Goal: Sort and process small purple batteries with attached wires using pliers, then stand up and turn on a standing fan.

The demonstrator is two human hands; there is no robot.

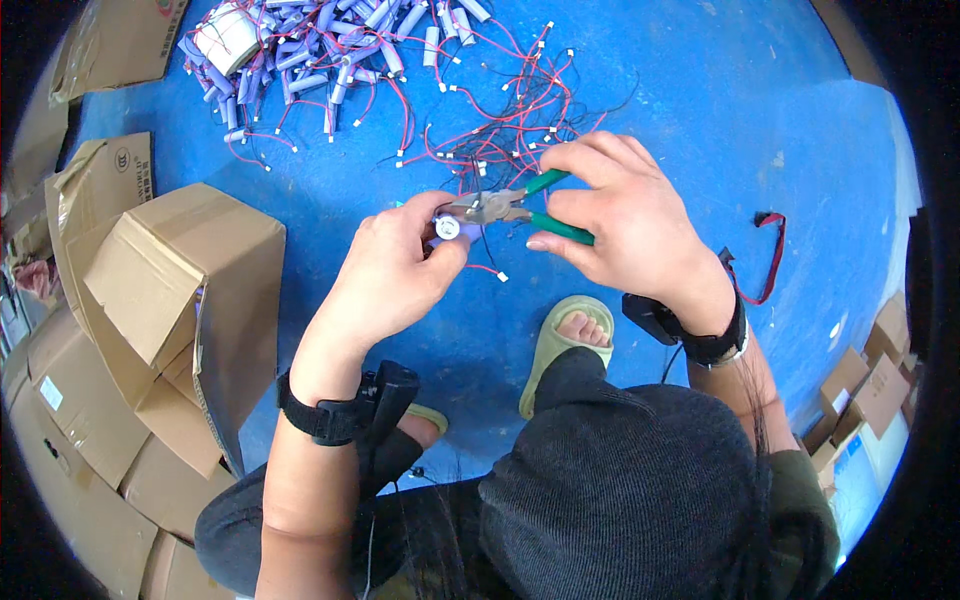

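Note:
My left hand (395, 255) is closed round a purple cylindrical battery cell (447, 227), its round white end facing up between thumb and fingers. My right hand (625, 215) grips the green handles of a pair of pliers (495, 207), which are partly spread. The metal jaws reach the cell beside my left fingertips; whether they bite on a wire there is hidden. A red wire with a small white connector (502, 277) hangs below the cell. Just beyond my hands lies a tangle of red and black wires (535, 110) with white connectors.
At the far left, many purple cells (335, 50) with leads are heaped on the blue floor (720, 110), beside a white roll (227, 38). An open cardboard box (235, 260) stands on my left. A dark red strap (775, 258) lies to the right, with more cartons (870, 390) beyond.

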